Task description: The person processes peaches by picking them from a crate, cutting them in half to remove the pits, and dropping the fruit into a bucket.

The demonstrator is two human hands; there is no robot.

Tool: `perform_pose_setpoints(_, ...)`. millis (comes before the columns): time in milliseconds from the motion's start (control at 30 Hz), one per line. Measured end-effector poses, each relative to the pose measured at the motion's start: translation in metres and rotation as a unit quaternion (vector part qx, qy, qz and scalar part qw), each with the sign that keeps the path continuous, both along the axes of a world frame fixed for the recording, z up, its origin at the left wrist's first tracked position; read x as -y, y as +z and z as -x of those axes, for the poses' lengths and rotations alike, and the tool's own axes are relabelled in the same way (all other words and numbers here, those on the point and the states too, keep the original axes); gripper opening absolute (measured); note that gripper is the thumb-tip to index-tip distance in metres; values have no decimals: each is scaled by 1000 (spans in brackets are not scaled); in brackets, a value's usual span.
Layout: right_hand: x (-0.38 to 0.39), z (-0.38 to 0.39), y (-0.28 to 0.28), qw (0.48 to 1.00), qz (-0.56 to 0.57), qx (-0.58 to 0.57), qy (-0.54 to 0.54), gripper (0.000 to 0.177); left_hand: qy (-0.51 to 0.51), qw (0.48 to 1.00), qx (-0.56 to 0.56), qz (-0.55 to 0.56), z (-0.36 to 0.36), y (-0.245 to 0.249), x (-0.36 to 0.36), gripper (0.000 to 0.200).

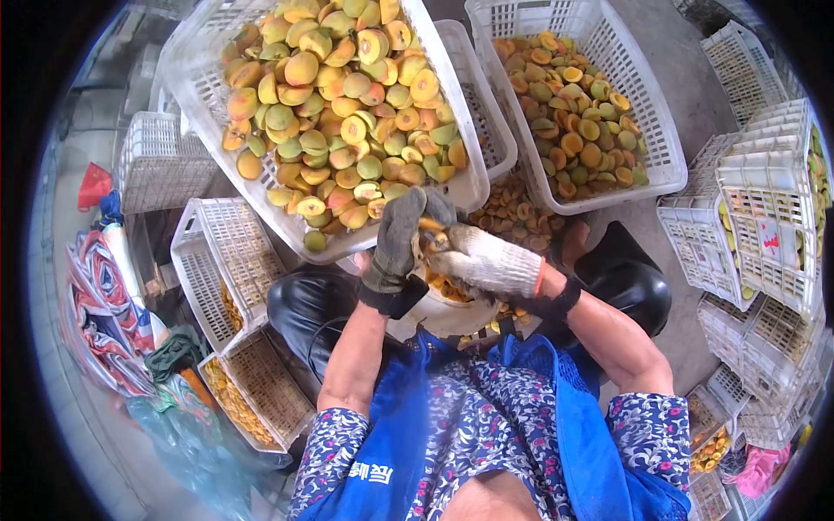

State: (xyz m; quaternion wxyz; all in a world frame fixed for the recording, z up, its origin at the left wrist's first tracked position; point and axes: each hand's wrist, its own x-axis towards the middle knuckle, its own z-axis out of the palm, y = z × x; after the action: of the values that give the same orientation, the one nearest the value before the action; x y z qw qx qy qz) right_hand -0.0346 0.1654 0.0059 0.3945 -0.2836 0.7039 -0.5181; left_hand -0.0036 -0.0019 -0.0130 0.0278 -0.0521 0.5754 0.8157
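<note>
My left hand (395, 239) wears a dark grey glove and my right hand (486, 259) a white knit glove. Both close around a small orange fruit (432, 227) held between them above my lap. What else the right hand grips is hidden by the fingers. Just beyond the hands a white plastic crate (452, 187) tilts toward me, heaped with halved yellow-green and orange fruit (347, 104). Below the hands sits a white bowl (439, 317) with fruit pieces in it.
A second white crate (660, 161) of fruit halves stands at the upper right, with loose pieces (512, 213) under it. Stacked empty crates (764, 226) line the right side. Flat trays (230, 260) lie at the left beside colourful cloth (109, 300). I wear a blue apron (486, 434).
</note>
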Motion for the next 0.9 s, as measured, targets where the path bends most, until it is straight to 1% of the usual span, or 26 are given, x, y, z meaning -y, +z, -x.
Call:
perform_pose_setpoints(33, -4, -1, 9, 987, 26, 160, 9, 35, -24, 998, -5, -56, -4, -1, 2, 48)
perform_pose_setpoints(67, -7, -3, 13, 947, 49, 316, 19, 34, -47, 992, -9, -114, -9, -1, 2, 49)
perform_pose_setpoints(100, -7, -7, 5, 915, 89, 393, 21, 33, -20, 985, 20, -169, -13, 9, -5, 49)
perform_pose_setpoints(133, -4, -16, 0, 915, 90, 394, 22, 33, -20, 985, 20, -169, -17, 12, -8, 49)
perform_pose_setpoints(200, 6, -34, 0, 833, 190, 516, -59, 38, -30, 951, 19, -307, -23, 17, -10, 49)
perform_pose_setpoints(233, 4, -27, 9, 870, 156, 467, -14, 39, -15, 970, 19, -240, -24, 23, -11, 46)
perform_pose_setpoints(267, 3, -24, 7, 870, 156, 467, -15, 39, -16, 970, 19, -241, -26, 27, -12, 46)
perform_pose_setpoints(333, 0, -17, 9, 864, 155, 474, 69, 36, 57, 970, 61, -228, -30, 34, -9, 45)
perform_pose_setpoints(367, -4, -13, 14, 926, 86, 360, 76, 28, 60, 986, 39, -151, -31, 19, 5, 43)
perform_pose_setpoints(400, -6, -3, 19, 938, 18, 299, 175, 24, 61, 987, 35, -145, -33, 17, 14, 43)
perform_pose_setpoints(433, -10, -10, -16, 962, 103, -81, 241, 25, 144, 976, 91, -137, -34, 18, 22, 42)
perform_pose_setpoints(467, -12, -19, -50, 836, 171, -448, 268, 25, 226, 954, 147, -130, -33, 15, 30, 41)
perform_pose_setpoints(500, -12, -21, -40, 834, 173, -450, 266, 25, 218, 959, 128, -127, -33, 6, 42, 41)
perform_pose_setpoints(533, -13, -24, -23, 923, 6, -305, 234, 25, 217, 960, 128, -125, -18, 22, 31, 41)
perform_pose_setpoints(567, -13, -23, -14, 958, -163, -142, 188, 25, 223, 967, 79, -94, 4, 38, 15, 43)
perform_pose_setpoints(600, -10, -23, -19, 958, -163, -142, 186, 25, 229, 971, 32, -64, 24, 57, 4, 45)
perform_pose_setpoints(633, -8, -22, -27, 959, -137, -153, 196, 25, 229, 971, 32, -65, 37, 71, 4, 45)
perform_pose_setpoints(667, -8, -20, -31, 958, -110, -165, 206, 26, 186, 982, -19, 28, 48, 83, 7, 45)
perform_pose_setpoints(700, -9, -16, -24, 963, -107, -176, 174, 22, 139, 980, -70, 124, 60, 90, 14, 47)
perform_pose_setpoints(733, -11, -13, -27, 963, -105, -180, 170, 22, 136, 980, -75, 127, 72, 70, 40, 47)
perform_pose_setpoints(767, -13, -12, -36, 954, -62, -243, 163, 20, 133, 874, -46, 465, 82, 31, 79, 45)
perform_pose_setpoints(800, -15, -11, -49, 939, -21, -305, 155, 18, 117, 657, -13, 745, 87, 6, 100, 44)
perform_pose_setpoints(833, -14, -15, -60, 918, 6, -374, 133, 16, 116, 655, -17, 746, 90, 1, 101, 44)
perform_pose_setpoints(867, -16, -15, -70, 918, 7, -374, 131, 16, 106, 624, 29, 774, 90, -6, 101, 42)
perform_pose_setpoints(900, -16, -14, -66, 918, 11, -377, 126, 15, 94, 591, 76, 797, 89, -12, 102, 41)
